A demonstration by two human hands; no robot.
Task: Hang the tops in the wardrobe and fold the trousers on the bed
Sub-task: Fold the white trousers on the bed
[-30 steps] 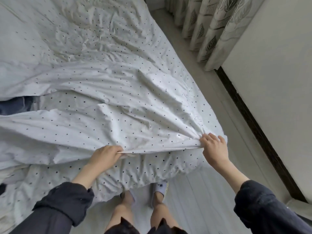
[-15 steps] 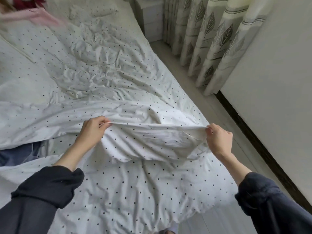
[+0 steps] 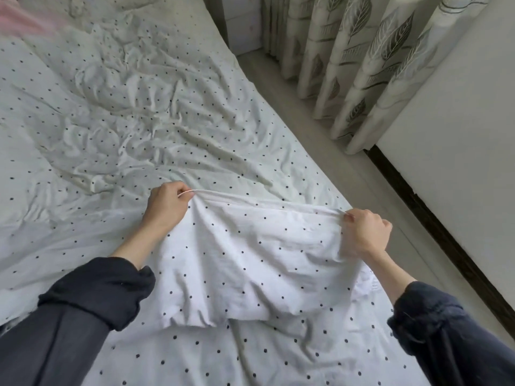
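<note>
So we've got the dotted duvet (image 3: 250, 263) lifted off the bed (image 3: 139, 112): left hand (image 3: 167, 207) and right hand (image 3: 366, 232) each grip its top edge, stretched between them. Pink fabric (image 3: 25, 20) sits far left.

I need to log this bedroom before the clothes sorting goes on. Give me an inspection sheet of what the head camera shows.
Surface: bed under a wrinkled white sheet with black dots.
Job's things: no tops or trousers clearly seen; blurred pink fabric at far left corner.
Clutter: nothing seen.
Grippers: left hand and right hand each grip the edge of the dotted duvet, lifted and stretched between them.
Cables: nothing seen.
Surroundings: leaf-print curtains, white bedside cabinet, pale floor, white wall.
</note>
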